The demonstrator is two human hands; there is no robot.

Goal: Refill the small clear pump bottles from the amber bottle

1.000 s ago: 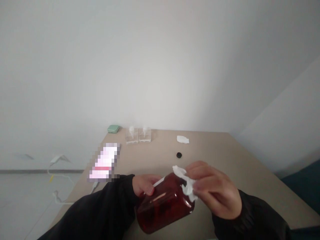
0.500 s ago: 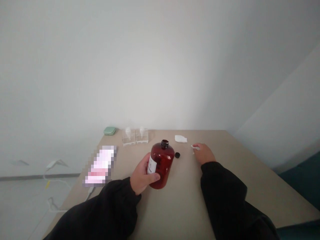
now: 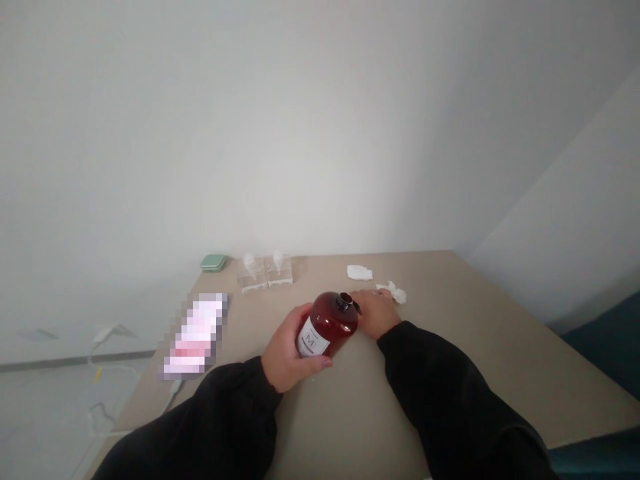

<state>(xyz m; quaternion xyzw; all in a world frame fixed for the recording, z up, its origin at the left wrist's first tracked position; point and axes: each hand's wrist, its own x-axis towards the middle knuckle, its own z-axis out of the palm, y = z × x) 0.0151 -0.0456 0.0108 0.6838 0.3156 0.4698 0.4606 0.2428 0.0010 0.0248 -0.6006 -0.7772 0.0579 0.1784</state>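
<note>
My left hand [image 3: 290, 350] is wrapped round a dark red-brown bottle [image 3: 334, 319] with a white label marked "M". The bottle is tilted to the right, and its threaded neck is uncapped. Just right of the neck, my right hand [image 3: 377, 312] has its fingers closed on a small black cap [image 3: 357, 308], partly hidden by the fingers and the bottle. A crumpled white tissue [image 3: 394, 292] lies on the table just beyond my right hand. Farther back is a flat, folded white tissue [image 3: 360, 272].
Two clear blocks [image 3: 253, 275] with white bulb-shaped tops stand at the back left, beside a green case [image 3: 213, 263]. A phone [image 3: 195, 337] with a cable [image 3: 173, 393] lies on the left of the table [image 3: 500, 347]. A wall rises behind.
My right hand has left the crumpled white tissue on the table and moved left to the black cap. My left hand has tilted the bottle rightward and turned its label more into view.
</note>
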